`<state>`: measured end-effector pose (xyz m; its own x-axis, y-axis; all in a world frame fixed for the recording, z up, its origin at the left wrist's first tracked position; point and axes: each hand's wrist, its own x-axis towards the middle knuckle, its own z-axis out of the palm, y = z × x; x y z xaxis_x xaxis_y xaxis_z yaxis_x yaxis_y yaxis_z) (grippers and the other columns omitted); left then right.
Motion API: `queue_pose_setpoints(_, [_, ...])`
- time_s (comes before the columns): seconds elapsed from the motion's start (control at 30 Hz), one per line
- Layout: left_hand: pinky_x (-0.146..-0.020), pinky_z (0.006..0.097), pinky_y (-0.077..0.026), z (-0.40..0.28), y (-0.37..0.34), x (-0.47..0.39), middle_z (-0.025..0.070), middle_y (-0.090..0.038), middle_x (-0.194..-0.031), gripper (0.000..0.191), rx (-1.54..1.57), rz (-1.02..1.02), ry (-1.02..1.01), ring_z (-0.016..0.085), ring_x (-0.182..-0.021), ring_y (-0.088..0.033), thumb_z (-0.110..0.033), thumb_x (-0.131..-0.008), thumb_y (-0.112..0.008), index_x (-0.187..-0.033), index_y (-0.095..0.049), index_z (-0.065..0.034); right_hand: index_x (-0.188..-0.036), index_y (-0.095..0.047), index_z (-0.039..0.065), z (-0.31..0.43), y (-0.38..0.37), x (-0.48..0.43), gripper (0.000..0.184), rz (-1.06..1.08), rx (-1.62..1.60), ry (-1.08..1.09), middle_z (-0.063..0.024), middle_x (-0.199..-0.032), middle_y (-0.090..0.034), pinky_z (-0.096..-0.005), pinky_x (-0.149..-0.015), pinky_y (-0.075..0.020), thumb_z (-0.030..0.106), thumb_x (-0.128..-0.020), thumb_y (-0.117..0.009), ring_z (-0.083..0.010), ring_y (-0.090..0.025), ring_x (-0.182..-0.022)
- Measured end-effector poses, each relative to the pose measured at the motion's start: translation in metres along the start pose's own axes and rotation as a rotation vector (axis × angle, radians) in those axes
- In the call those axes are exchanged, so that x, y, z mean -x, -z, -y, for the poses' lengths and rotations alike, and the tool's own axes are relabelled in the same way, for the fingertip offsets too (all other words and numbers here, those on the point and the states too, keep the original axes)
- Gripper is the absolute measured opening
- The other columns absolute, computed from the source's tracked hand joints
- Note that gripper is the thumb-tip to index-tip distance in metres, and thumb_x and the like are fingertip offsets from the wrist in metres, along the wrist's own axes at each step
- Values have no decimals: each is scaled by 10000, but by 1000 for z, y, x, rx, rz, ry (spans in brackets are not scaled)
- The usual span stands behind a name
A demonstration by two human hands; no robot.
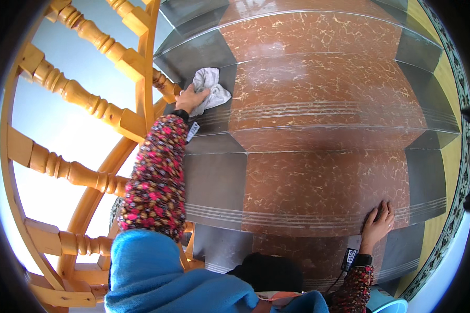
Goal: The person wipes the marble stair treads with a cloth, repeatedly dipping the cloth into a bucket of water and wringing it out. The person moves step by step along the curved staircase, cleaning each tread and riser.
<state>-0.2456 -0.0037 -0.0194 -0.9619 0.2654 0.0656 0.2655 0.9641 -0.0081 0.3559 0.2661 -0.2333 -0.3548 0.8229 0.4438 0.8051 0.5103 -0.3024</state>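
My left hand (191,99) reaches up to the left end of a stair tread, beside the foot of a turned wooden baluster (166,84). Its fingers press on a crumpled light grey cloth (214,92), which lies on the dark tile of that step. My right hand (377,226) rests on a lower tread (321,187) of reddish-brown marbled tile, near its grooved front edge, fingers spread and nothing held. A ring shows on one of its fingers. Both sleeves are floral, and a small dark device with a printed tag sits at each wrist.
A varnished wooden railing (72,172) with turned balusters runs along the left. Steps with dark tile ends rise ahead. A patterned border (463,98) follows the wall on the right. The rim of a light blue bucket (400,304) shows at the lower right, below my right arm.
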Motion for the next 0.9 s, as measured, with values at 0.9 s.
queue_pose_setpoints(0.9, [-1015,538,-382,-100,-135,251,212,-368,-1424,696,214,73,-991,439,-1246,-389,-311,-747,-781,-1356,-522,-96,-1151,-637,95,15,8,-2,325,-92,-154,-85,-117,-1249,-584,-485,-1062,-340,145,-830,-648,-323,-517,-1209])
